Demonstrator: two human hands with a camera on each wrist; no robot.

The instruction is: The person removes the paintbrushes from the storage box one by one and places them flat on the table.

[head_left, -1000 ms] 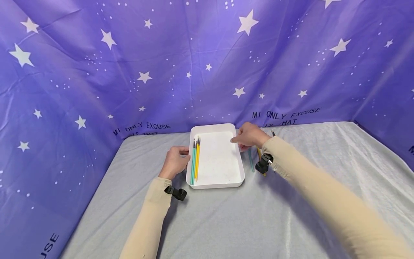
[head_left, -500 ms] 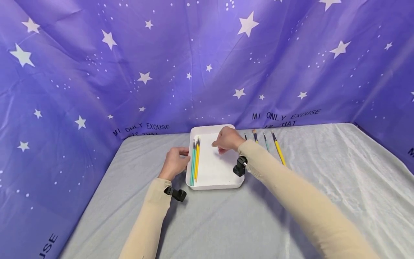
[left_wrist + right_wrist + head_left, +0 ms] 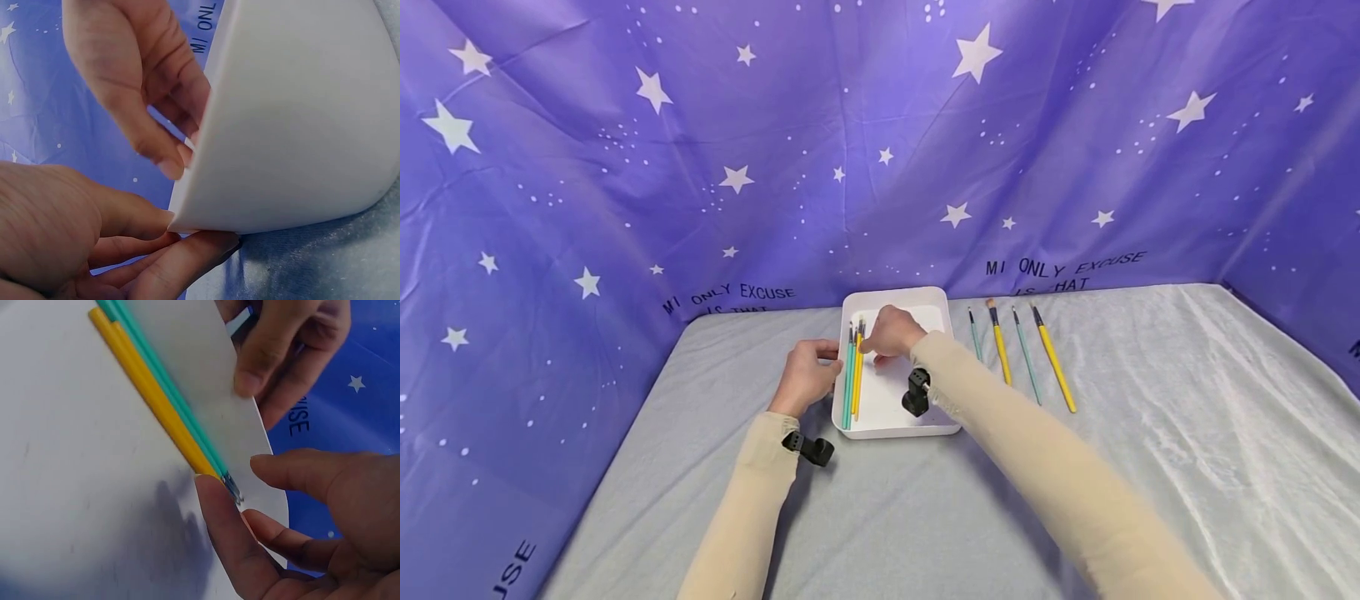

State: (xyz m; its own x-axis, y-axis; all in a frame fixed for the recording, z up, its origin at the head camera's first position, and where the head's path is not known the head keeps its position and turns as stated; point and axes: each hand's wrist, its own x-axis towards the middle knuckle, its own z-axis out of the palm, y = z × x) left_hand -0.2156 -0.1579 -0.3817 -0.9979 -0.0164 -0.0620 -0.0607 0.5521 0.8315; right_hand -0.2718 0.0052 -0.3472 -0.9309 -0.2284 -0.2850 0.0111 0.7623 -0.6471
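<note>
A white tray stands on the grey cloth. My left hand grips its left wall; in the left wrist view the thumb lies at the rim with the fingers on the outer side. Teal paintbrushes and yellow paintbrushes lie side by side along that wall inside the tray. Over them is my right hand, thumb and fingers spread apart around the ferrule end. In the right wrist view one fingertip touches, or nearly touches, the yellow brushes. The bristles are partly hidden by the fingers.
Right of the tray, a short teal brush, a wide yellow brush, a longer teal brush and another yellow brush lie spaced apart. A purple star-patterned curtain hangs behind the table.
My right hand has moved left from the tray's right edge, across the tray, to the brushes inside. The brushes on the cloth have come into fuller view. My left hand has stayed put.
</note>
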